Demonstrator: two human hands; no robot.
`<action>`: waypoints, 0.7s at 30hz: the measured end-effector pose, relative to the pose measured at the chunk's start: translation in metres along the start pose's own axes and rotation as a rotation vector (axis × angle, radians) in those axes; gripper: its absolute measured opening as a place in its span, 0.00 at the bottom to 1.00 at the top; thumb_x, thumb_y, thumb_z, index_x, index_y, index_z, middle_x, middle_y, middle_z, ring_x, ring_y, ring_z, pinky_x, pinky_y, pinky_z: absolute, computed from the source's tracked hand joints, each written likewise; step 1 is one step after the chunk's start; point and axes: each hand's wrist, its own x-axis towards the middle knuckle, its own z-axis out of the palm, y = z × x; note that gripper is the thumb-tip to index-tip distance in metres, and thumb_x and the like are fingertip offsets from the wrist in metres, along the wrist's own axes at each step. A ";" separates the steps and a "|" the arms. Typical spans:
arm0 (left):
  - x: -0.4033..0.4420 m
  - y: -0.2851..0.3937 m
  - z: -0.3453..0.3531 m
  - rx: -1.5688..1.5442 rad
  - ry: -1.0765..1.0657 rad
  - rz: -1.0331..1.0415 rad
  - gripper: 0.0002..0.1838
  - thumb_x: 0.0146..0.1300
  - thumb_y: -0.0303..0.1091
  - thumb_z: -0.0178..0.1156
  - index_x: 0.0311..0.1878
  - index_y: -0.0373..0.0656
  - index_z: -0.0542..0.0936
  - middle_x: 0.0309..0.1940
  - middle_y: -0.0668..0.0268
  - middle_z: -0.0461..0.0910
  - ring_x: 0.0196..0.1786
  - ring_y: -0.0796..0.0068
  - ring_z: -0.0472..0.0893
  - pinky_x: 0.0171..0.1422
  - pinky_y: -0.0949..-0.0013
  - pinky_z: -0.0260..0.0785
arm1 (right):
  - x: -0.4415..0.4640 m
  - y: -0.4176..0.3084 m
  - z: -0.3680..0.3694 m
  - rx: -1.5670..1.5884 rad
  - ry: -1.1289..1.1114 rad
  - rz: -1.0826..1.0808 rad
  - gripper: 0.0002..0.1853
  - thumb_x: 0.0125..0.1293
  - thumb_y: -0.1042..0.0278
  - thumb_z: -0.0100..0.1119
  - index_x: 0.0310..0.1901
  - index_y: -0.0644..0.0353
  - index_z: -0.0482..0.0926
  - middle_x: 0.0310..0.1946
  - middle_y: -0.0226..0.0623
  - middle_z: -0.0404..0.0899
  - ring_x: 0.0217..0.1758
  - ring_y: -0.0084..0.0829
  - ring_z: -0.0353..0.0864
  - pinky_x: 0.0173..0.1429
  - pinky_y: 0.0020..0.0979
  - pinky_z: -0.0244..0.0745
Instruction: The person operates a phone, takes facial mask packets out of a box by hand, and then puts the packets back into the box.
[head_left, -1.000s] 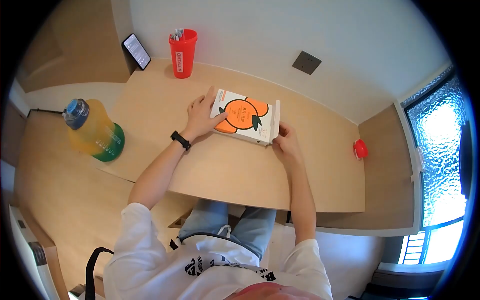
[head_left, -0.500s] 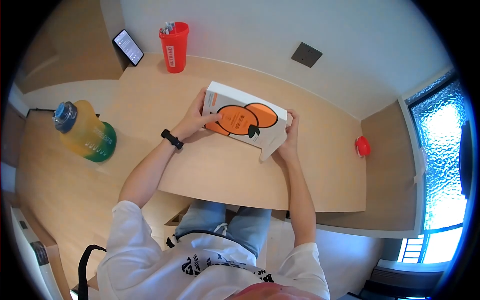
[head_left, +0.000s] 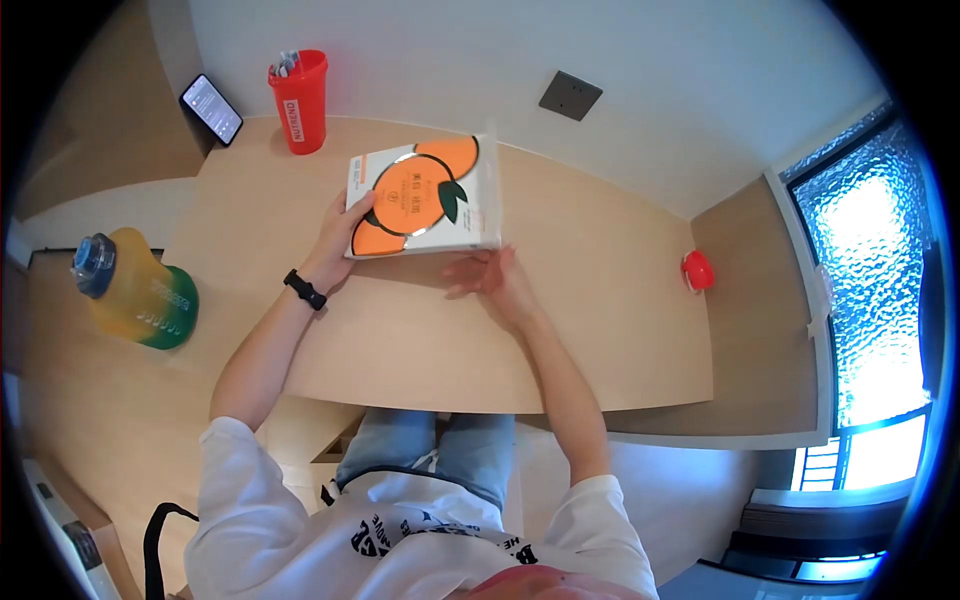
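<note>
A white cardboard box [head_left: 470, 222] printed with orange fruit and a green leaf is held up over the desk, its broad front face toward me. My left hand [head_left: 335, 240] grips its left edge, the thumb lying on the front and the other fingers hidden behind. Just below the box's lower right corner, my right hand [head_left: 500, 284] has its fingers apart and somewhat blurred. I cannot tell whether its fingertips touch the box. Along the right end of the box runs a pale, smeared edge.
On the wooden desk [head_left: 600, 340], a red cup [head_left: 305, 115] with small packets inside stands at the back left. A phone [head_left: 212, 110] leans beside it. Left of the desk is a large yellow-green bottle [head_left: 150, 295]. A small red object [head_left: 697, 270] sits at the right panel.
The box has turned so its front faces me more squarely. My right hand has come off its right end and moved down and left. The flap at the lower right no longer shows there.
</note>
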 end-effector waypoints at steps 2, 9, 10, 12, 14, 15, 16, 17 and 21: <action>-0.008 0.005 0.004 -0.171 -0.050 -0.107 0.26 0.74 0.39 0.57 0.69 0.40 0.63 0.63 0.58 0.74 0.64 0.70 0.77 0.67 0.61 0.75 | 0.000 -0.005 0.016 -0.135 -0.059 -0.078 0.28 0.74 0.58 0.58 0.69 0.57 0.61 0.58 0.42 0.75 0.54 0.34 0.80 0.52 0.36 0.82; -0.025 -0.036 0.020 0.215 -0.223 0.068 0.43 0.69 0.37 0.62 0.75 0.48 0.42 0.67 0.59 0.64 0.69 0.67 0.70 0.65 0.63 0.75 | -0.006 0.010 0.015 0.072 0.352 -0.238 0.30 0.72 0.54 0.60 0.70 0.53 0.60 0.59 0.36 0.74 0.57 0.33 0.79 0.58 0.41 0.81; -0.026 -0.034 0.021 0.186 -0.208 -0.003 0.44 0.69 0.37 0.63 0.75 0.48 0.42 0.67 0.60 0.64 0.68 0.66 0.71 0.66 0.62 0.74 | -0.008 -0.001 0.016 0.046 0.368 -0.189 0.32 0.73 0.47 0.57 0.69 0.56 0.60 0.59 0.38 0.75 0.57 0.33 0.80 0.58 0.43 0.81; -0.027 -0.027 0.025 0.128 -0.175 -0.141 0.45 0.68 0.37 0.63 0.75 0.48 0.42 0.66 0.60 0.66 0.66 0.66 0.73 0.68 0.58 0.72 | -0.007 -0.011 0.005 0.102 0.262 -0.135 0.34 0.73 0.42 0.52 0.69 0.57 0.60 0.59 0.39 0.76 0.57 0.34 0.80 0.57 0.44 0.81; -0.025 -0.026 0.027 0.010 -0.071 -0.143 0.38 0.68 0.38 0.61 0.75 0.48 0.50 0.62 0.62 0.71 0.63 0.67 0.76 0.69 0.57 0.69 | -0.005 -0.014 0.001 0.069 0.221 -0.148 0.38 0.73 0.32 0.43 0.70 0.59 0.59 0.59 0.42 0.77 0.57 0.37 0.81 0.56 0.47 0.81; -0.019 -0.028 0.019 -0.027 -0.046 -0.095 0.35 0.68 0.41 0.60 0.73 0.47 0.55 0.63 0.62 0.72 0.63 0.67 0.77 0.68 0.58 0.70 | -0.003 -0.016 -0.005 0.109 0.180 -0.164 0.39 0.73 0.31 0.42 0.70 0.59 0.59 0.60 0.43 0.76 0.58 0.38 0.80 0.56 0.46 0.81; -0.012 -0.028 0.004 -0.055 -0.024 -0.054 0.32 0.68 0.43 0.59 0.71 0.45 0.60 0.63 0.62 0.73 0.63 0.67 0.78 0.67 0.59 0.71 | 0.001 -0.019 -0.015 0.158 0.144 -0.185 0.40 0.73 0.30 0.41 0.71 0.59 0.58 0.61 0.43 0.76 0.58 0.38 0.80 0.57 0.46 0.81; -0.006 -0.027 -0.007 -0.068 -0.013 -0.022 0.30 0.68 0.45 0.58 0.69 0.44 0.65 0.64 0.62 0.74 0.62 0.68 0.78 0.66 0.60 0.72 | 0.002 -0.022 -0.025 0.218 0.116 -0.222 0.41 0.72 0.29 0.39 0.71 0.59 0.58 0.61 0.44 0.76 0.59 0.38 0.80 0.57 0.46 0.80; -0.011 0.006 0.003 -0.089 0.047 0.095 0.32 0.68 0.49 0.56 0.70 0.43 0.66 0.65 0.64 0.75 0.67 0.67 0.74 0.70 0.60 0.66 | 0.002 -0.033 -0.050 0.430 0.223 -0.194 0.41 0.73 0.30 0.40 0.72 0.59 0.58 0.67 0.50 0.69 0.64 0.43 0.74 0.67 0.49 0.71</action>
